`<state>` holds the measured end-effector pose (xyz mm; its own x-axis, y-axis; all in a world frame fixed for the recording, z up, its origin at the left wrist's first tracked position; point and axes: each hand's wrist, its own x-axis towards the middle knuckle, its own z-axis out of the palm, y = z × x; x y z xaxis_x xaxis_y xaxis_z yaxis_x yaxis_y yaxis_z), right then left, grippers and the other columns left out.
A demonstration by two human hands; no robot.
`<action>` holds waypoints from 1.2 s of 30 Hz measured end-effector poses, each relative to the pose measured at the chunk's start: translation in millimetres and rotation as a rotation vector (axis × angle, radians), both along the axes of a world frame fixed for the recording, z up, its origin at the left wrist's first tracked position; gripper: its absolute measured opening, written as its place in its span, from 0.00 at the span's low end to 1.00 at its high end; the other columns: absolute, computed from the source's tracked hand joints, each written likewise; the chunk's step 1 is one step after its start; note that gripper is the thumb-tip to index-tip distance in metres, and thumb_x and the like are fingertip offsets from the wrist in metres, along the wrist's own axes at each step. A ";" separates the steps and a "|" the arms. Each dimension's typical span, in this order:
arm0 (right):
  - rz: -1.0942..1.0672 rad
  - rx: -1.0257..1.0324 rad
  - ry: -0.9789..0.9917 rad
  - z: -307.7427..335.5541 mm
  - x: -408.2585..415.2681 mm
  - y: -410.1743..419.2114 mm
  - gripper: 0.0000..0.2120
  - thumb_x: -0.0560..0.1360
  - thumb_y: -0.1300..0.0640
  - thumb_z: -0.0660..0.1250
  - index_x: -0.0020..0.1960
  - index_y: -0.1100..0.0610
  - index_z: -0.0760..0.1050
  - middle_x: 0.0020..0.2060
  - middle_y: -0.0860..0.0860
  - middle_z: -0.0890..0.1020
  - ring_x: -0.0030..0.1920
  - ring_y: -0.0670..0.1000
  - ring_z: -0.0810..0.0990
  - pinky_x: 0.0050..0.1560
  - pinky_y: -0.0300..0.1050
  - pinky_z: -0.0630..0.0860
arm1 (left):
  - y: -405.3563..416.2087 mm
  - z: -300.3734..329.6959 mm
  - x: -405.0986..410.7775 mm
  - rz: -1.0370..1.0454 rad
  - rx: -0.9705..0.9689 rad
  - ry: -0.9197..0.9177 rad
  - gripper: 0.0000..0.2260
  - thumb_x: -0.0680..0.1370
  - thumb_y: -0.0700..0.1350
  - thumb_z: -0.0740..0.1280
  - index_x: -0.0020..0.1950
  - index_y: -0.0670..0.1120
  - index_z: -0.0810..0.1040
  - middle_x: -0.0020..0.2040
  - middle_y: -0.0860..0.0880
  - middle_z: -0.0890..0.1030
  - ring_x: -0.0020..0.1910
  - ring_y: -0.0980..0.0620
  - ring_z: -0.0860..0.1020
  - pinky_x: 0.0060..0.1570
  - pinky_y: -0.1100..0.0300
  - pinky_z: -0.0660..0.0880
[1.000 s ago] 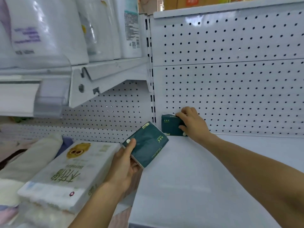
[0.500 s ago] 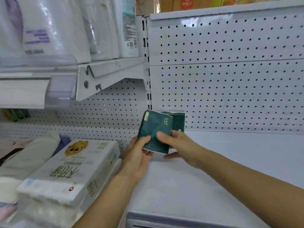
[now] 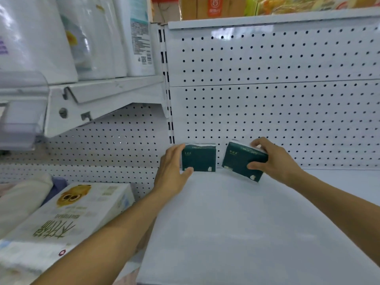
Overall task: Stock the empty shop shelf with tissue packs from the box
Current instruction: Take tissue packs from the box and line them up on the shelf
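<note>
Hands (image 3: 275, 161) hide pack (image 3: 242, 161) edges (label unreadable).

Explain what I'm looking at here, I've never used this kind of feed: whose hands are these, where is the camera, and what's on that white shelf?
There is no machine here. The one picture comes from a camera worn on a person's head, looking forward and down, so the two bare arms reaching in are the wearer's own. The white shelf has a pegboard back wall. One dark green tissue pack stands upright against that wall; the left hand rests against its left side with straight fingers. The right hand grips a second green pack, tilted, just to the right and apart from the first. The neighbouring bay on the left holds a large white tissue pack with an owl picture.
</note>
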<state>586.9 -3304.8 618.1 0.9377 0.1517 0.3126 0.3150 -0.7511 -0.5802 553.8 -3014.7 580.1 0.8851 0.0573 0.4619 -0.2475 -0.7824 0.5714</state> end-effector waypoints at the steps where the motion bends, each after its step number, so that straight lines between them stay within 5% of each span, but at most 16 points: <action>1: 0.011 -0.011 -0.017 -2.1 7.0 -2.1 0.22 0.70 0.56 0.75 0.59 0.44 0.69 0.51 0.49 0.79 0.46 0.51 0.79 0.49 0.52 0.79 | -1.4 2.7 10.0 0.021 0.063 -0.015 0.31 0.79 0.48 0.68 0.78 0.54 0.57 0.77 0.53 0.58 0.75 0.52 0.58 0.71 0.54 0.62; 6: 0.022 -0.202 -0.111 -16.8 35.2 0.6 0.23 0.74 0.53 0.71 0.67 0.47 0.72 0.58 0.49 0.72 0.54 0.52 0.75 0.50 0.46 0.75 | -12.2 7.9 42.8 0.106 0.302 0.008 0.30 0.78 0.50 0.68 0.77 0.57 0.58 0.77 0.53 0.57 0.74 0.50 0.54 0.62 0.49 0.72; 12: -0.134 -0.382 -0.303 -30.7 44.6 7.9 0.22 0.75 0.48 0.69 0.68 0.47 0.72 0.68 0.52 0.66 0.66 0.54 0.65 0.46 0.51 0.76 | -20.8 -0.2 56.3 0.194 0.304 0.028 0.26 0.77 0.49 0.70 0.73 0.56 0.64 0.70 0.49 0.60 0.70 0.47 0.59 0.49 0.53 0.76; 28: -0.123 -0.458 -0.469 -42.0 64.9 24.0 0.19 0.69 0.53 0.75 0.59 0.53 0.78 0.59 0.58 0.74 0.57 0.60 0.74 0.37 0.49 0.73 | -23.1 -6.2 69.8 0.224 0.218 -0.048 0.20 0.75 0.46 0.72 0.65 0.51 0.71 0.61 0.48 0.64 0.61 0.51 0.65 0.37 0.57 0.72; 32: -0.173 -0.522 -0.440 -39.8 62.3 29.0 0.23 0.71 0.48 0.72 0.63 0.53 0.75 0.62 0.58 0.71 0.59 0.60 0.72 0.46 0.54 0.74 | -23.6 -6.6 66.6 0.256 0.297 -0.002 0.26 0.75 0.53 0.72 0.70 0.51 0.67 0.67 0.48 0.63 0.67 0.48 0.63 0.50 0.54 0.74; 36: -0.216 -0.495 -0.441 -31.2 39.7 34.4 0.29 0.76 0.42 0.64 0.73 0.52 0.64 0.72 0.56 0.65 0.69 0.59 0.66 0.62 0.59 0.66 | -21.8 0.5 42.4 0.269 0.371 0.042 0.35 0.76 0.61 0.67 0.77 0.51 0.57 0.77 0.47 0.55 0.76 0.46 0.53 0.72 0.48 0.59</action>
